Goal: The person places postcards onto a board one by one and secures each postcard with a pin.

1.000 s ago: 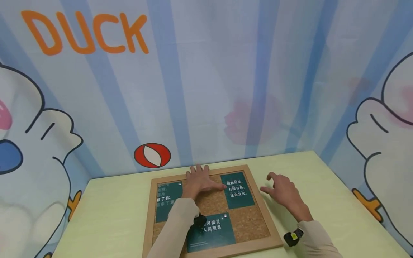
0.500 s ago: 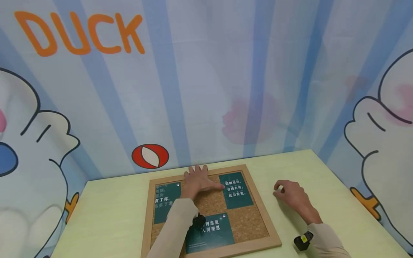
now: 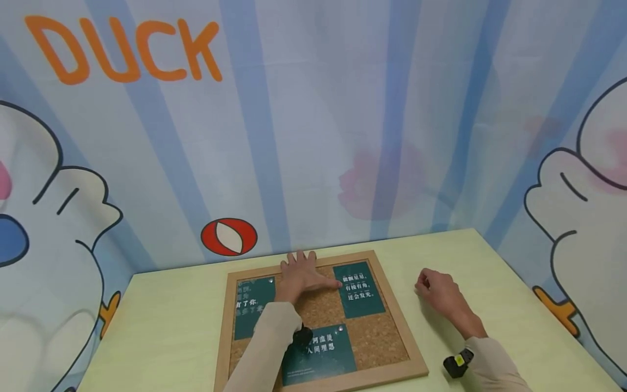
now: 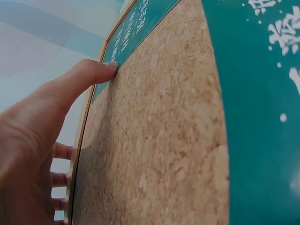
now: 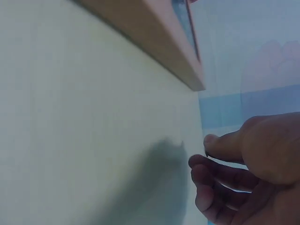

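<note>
My left hand (image 3: 300,277) lies spread over the top edge of a wood-framed cork board (image 3: 382,340). Its fingers reach across the frame, and the thumb (image 4: 91,72) presses the edge of the upper right green card (image 3: 360,307), which bears white writing. My right hand (image 3: 441,294) is held above the table, right of the board. Thumb and index finger (image 5: 197,161) come together there, with a small dark pin tip (image 5: 206,155) showing between them; the rest of it is hidden. Its other fingers are curled.
Two more green cards sit on the board, one at the left (image 3: 245,324) and one at the bottom (image 3: 318,367), with silver thumbtacks (image 3: 340,329) at their corners. A pale yellow table (image 3: 161,326) meets a blue-striped cloth (image 3: 313,136) behind.
My right hand has drawn away from the board to the right, and its thumb and index finger have closed together. The left hand stays on the board.
</note>
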`<state>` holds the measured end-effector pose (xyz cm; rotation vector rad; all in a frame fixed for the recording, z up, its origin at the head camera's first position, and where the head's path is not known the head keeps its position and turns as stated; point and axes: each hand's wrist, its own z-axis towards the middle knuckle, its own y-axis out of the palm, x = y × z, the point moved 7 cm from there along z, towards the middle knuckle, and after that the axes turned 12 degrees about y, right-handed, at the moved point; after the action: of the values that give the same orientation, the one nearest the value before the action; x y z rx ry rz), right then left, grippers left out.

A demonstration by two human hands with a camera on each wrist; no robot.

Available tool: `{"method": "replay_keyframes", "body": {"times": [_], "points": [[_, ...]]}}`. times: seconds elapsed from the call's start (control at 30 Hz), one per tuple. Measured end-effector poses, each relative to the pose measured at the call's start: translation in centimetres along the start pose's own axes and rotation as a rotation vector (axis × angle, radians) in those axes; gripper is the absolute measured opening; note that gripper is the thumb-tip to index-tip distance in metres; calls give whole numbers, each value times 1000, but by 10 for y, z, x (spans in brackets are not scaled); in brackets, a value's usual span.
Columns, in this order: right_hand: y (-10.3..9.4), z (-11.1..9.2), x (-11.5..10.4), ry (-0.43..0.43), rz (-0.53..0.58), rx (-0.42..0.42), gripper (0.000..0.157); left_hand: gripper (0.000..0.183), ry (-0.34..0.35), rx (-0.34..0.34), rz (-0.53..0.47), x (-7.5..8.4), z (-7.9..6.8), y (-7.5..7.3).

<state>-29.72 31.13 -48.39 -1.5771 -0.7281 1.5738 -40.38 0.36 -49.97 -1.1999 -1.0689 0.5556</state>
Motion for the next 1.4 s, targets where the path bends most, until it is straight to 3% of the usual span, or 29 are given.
{"method": "replay_keyframes", "body": {"times": [0.2,0.4,0.83,1.13,1.4], "points": [[-2,13,-26,-28,42,-3,10,117,-10,-18,10,0,1,0],[8,27,-51,-41,28,-46,5,115,-5,-4,14,0,0,-1],[34,56,-80,-101,73,-77,11,116,1,-10,27,-2,1,2],[52,71,-69,35,143,-91,11,117,10,-23,32,5,1,4],[56,79,-60,137,195,-152,12,116,-10,-27,39,7,0,4]]}}
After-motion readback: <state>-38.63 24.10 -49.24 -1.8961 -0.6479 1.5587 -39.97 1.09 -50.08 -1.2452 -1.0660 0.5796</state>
